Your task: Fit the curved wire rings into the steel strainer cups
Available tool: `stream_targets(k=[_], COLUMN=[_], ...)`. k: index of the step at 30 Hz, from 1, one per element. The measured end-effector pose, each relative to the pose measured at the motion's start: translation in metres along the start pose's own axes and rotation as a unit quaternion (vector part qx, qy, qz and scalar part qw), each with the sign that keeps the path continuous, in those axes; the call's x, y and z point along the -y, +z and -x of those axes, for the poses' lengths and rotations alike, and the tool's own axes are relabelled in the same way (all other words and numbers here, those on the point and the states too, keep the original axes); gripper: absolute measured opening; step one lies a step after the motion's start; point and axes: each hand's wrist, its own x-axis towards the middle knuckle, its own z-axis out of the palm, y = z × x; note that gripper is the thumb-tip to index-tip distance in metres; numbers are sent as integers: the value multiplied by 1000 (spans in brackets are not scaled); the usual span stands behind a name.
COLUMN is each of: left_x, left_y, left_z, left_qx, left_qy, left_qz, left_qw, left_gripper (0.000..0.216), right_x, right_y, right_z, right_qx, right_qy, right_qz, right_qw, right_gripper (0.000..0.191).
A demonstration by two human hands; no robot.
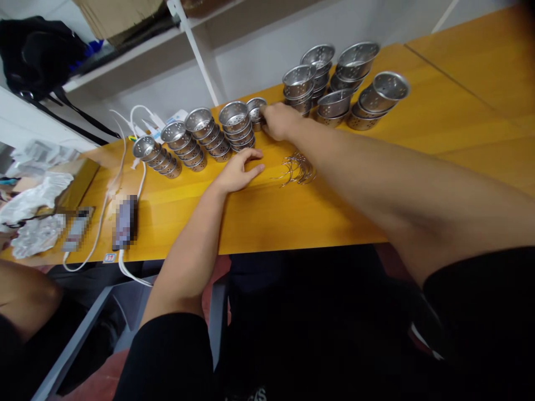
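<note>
My right hand (279, 121) reaches to the back of the table, its fingers closed on the rim of a small perforated metal cup (256, 110). The cup stands at the right end of a row of stacked cups. My left hand (241, 170) rests on the tabletop with thumb and fingers apart, holding nothing. Just behind it is a stack of perforated cups (235, 120). A small heap of thin curved metal wires (298, 169) lies on the table below my right forearm.
More cup stacks (199, 123) stand to the left, and wider ones (334, 103) to the right. Two blurred devices (125, 223) with white cables lie at the left, near crumpled plastic bags (39, 234). Another person's arm (25, 301) shows at lower left. A shelf (200, 61) stands behind.
</note>
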Motion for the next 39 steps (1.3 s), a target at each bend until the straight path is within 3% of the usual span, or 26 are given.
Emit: stream_targets(k=[3, 8, 13, 17, 20, 24, 27, 34, 39], left_x=[2, -3, -13, -16, -17, -22, -25, -29, -28], left_y=[1, 0, 1, -1, -2, 2, 5, 3, 5], left_z=[0, -1, -4, -3, -1, 2, 2, 3, 3], left_qx=[-4, -10, -54, -105, -115, -45, -13, -66, -50], left_qy=[-3, -1, -16, -12, 9, 12, 5, 21, 33], left_qz=[13, 7, 70, 72, 46, 72, 87, 42, 45], left_qw=[1000, 1000, 996, 992, 992, 996, 996, 997, 997], left_gripper=[39, 36, 35, 61, 91, 119, 116, 102, 103], right_x=[-6, -15, -15, -5, 6, 13, 16, 30, 34], right_y=[2, -13, -42, -57, -56, -52, -50, -49, -45], right_z=[5, 57, 112, 137, 145, 148, 150, 158, 156], right_qx=[-18, -33, 13, 94, 118, 121, 121, 79, 41], right_qy=[-1, -50, -77, -133, -150, -165, -170, -168, -160], right_qz=[4, 72, 65, -30, -80, -88, -111, -184, -227], right_qw=[1000, 996, 995, 986, 978, 975, 972, 965, 960], right_gripper=[25, 21, 17, 24, 23, 22, 22, 28, 36])
